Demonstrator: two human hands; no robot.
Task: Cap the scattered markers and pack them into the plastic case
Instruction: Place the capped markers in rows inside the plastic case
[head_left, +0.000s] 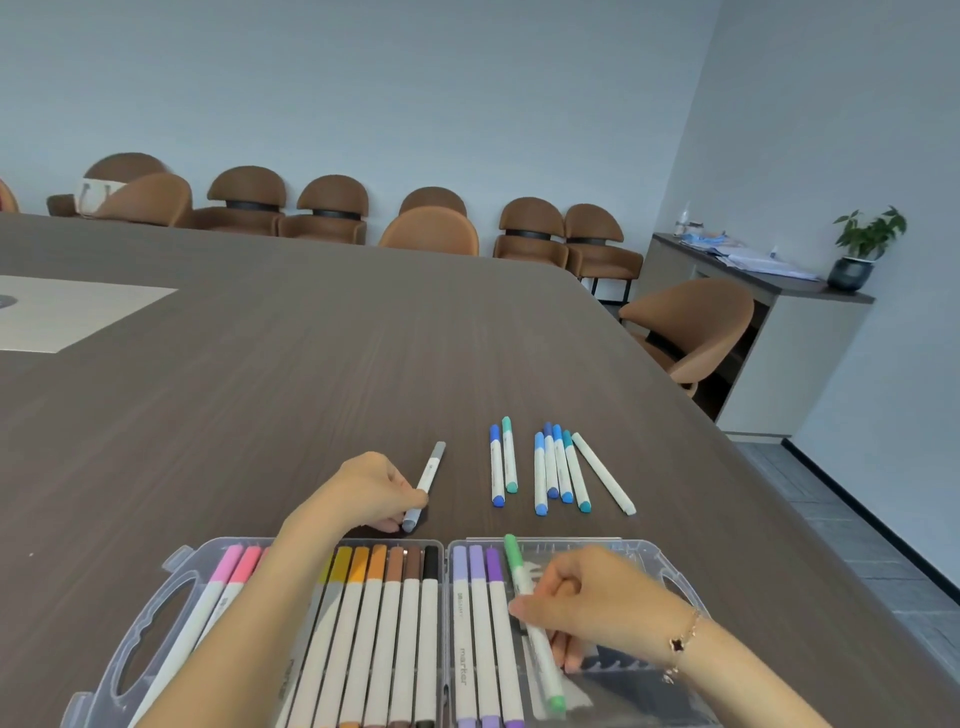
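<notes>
In the head view, the clear plastic case lies open at the bottom of the frame on the dark wooden worktop, so both halves can take markers side by side. Lower right, the right hand pinches the green capped marker over the right half, beside three purple markers, probably to lay it next in the row. At centre, the left hand reaches forward over the case and its grip closes on the grey capped marker. Seven bluish markers wait above.
</notes>
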